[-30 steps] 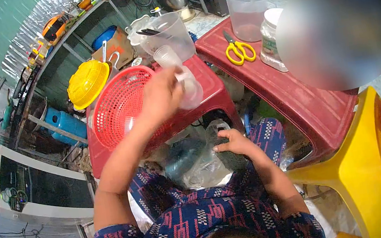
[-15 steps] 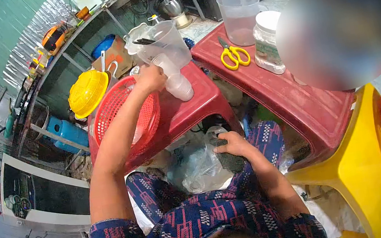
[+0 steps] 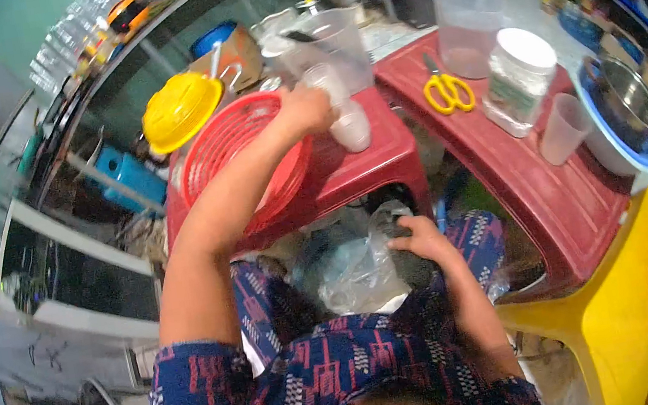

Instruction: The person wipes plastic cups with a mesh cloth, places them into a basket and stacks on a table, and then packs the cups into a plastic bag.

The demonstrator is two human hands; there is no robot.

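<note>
My left hand (image 3: 308, 110) is closed beside stacked clear plastic cups (image 3: 350, 125) on the left red stool (image 3: 382, 139); its fingertips are partly hidden, so its grip is unclear. Under my left forearm lies a red mesh basket (image 3: 222, 138). Low between my knees, my right hand (image 3: 422, 240) has its fingers curled on a dark item (image 3: 413, 266) that I cannot make out. Next to it hangs a clear plastic bag (image 3: 362, 280).
Yellow-handled scissors (image 3: 448, 93), a white-lidded jar (image 3: 519, 81), a clear cup (image 3: 564, 129) and a measuring jug (image 3: 470, 30) stand on the right red stool (image 3: 531, 188). A yellow stool (image 3: 625, 308) is at the right, and a yellow basket (image 3: 183, 110) at the upper left.
The view has shifted, and a basin and a cup now show at the right. My left hand has moved from over the cups to their left side. My right hand stays low by the bag.
</note>
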